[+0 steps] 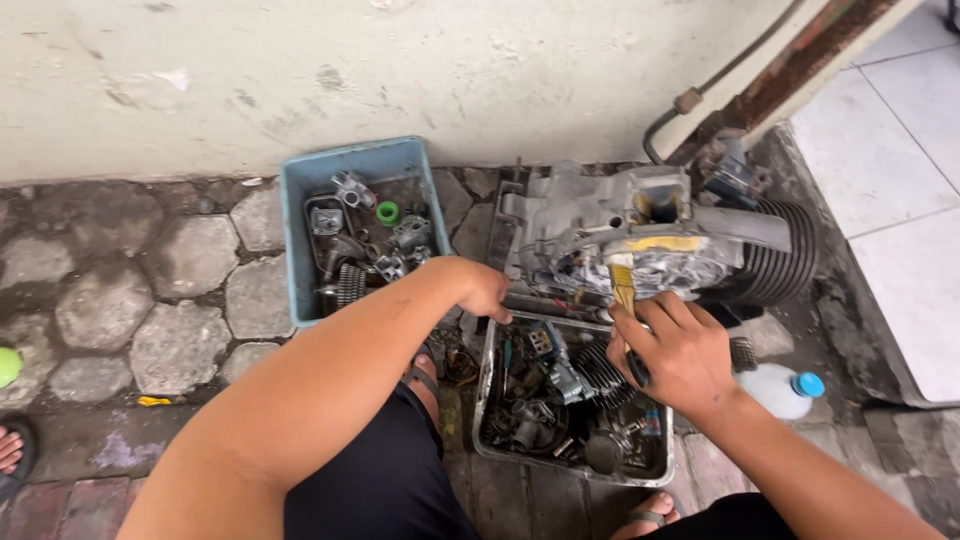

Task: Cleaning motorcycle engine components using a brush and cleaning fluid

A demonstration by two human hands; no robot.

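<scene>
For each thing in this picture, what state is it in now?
Engine block: lying on the ground, partly taken apart.
Blue tray: open, holding metal parts.
Metal tray: open, full of parts.
White bottle: lying down, blue cap on.
Left hand: resting against the engine.
Right hand: gripping a dark tool.

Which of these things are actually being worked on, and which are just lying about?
In use:
engine, with the left hand at its base
dark tool in the right hand
metal tray of parts under the hands

Lying about:
blue tub of parts
white bottle
green ball
</scene>
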